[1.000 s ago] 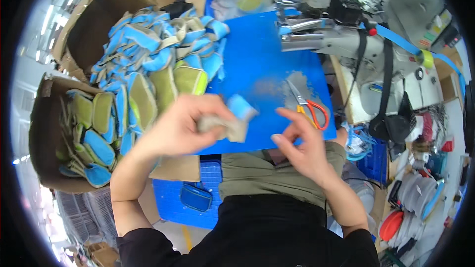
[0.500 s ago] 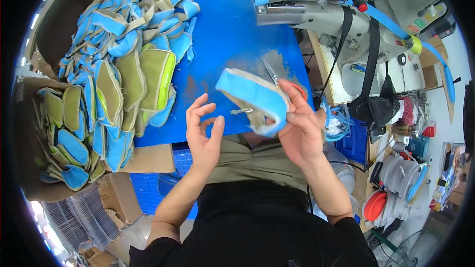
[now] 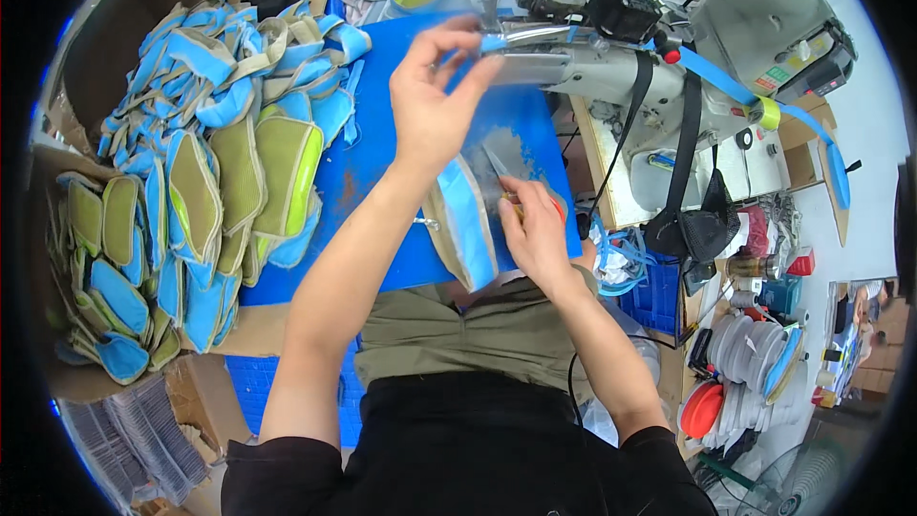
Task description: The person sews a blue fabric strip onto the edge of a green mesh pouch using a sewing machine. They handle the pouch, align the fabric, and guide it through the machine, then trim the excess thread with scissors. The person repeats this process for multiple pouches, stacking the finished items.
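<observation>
While the grey industrial sewing machine (image 3: 669, 29) fills the upper right, its smooth metal arm lies across the far edge of the flat blue work surface (image 3: 382, 191). A heap of stitched fabric pieces (image 3: 201, 182), padded ovals in olive mesh with bright blue binding and some lime panels, spills from an open cardboard box (image 3: 67, 115) at left onto the blue surface. One more of these, a blue-edged olive pouch piece (image 3: 465, 225), stands on edge at the near rim of the surface, just beside the right hand and touching it. A flat blue binding tape (image 3: 735, 86) runs in a long strip from the machine arm off to the right.

Left hand (image 3: 435, 105): raised over the surface, thumb and fingers pinched closed on the end of the blue tape at the machine's bed.

Right hand (image 3: 535, 229): curled closed around orange-handled scissors (image 3: 521, 193), handles mostly hidden under the fingers, thin metal blades pointing up-left toward the machine.

Lower right, on the floor side: a stack of round grey and orange spool discs (image 3: 740, 373), blurred.
</observation>
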